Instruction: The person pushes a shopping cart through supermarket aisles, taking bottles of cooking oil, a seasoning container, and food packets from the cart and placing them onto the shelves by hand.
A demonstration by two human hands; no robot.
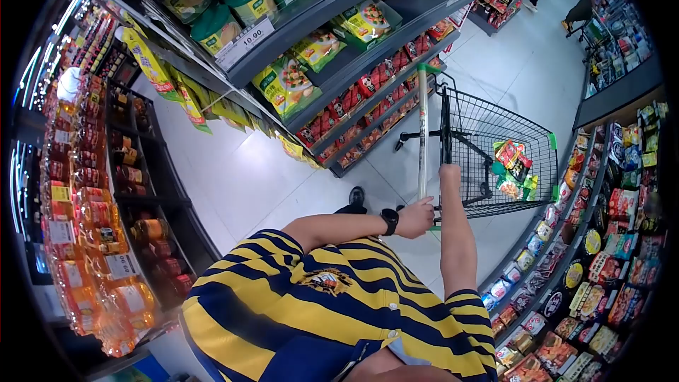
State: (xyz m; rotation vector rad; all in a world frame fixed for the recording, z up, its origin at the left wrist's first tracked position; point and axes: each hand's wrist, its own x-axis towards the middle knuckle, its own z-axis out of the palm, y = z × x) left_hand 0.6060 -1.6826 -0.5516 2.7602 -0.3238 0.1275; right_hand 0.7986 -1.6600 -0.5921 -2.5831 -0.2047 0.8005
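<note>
The dark shelf unit [304, 20] carries flat, slab-edged tiers. Beside it stands the cart [495, 114], its basket [527, 140] black wire mesh. The right arm [458, 240] reaches the rear frame [445, 134]; its grip cannot be told. The smooth, tubular handle [423, 141] sits in the left hand's [415, 219] curl. In the basket lie glossy red and green packets [514, 159]

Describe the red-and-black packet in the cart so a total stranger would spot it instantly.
Start with the black wire shopping cart with green corner pieces, on the pale tiled floor. Look in its basket, toward the end farthest from the long pale handle bar. The red-and-black packet lies there, its red colouring setting it apart from the mostly green packs beside it.
</note>
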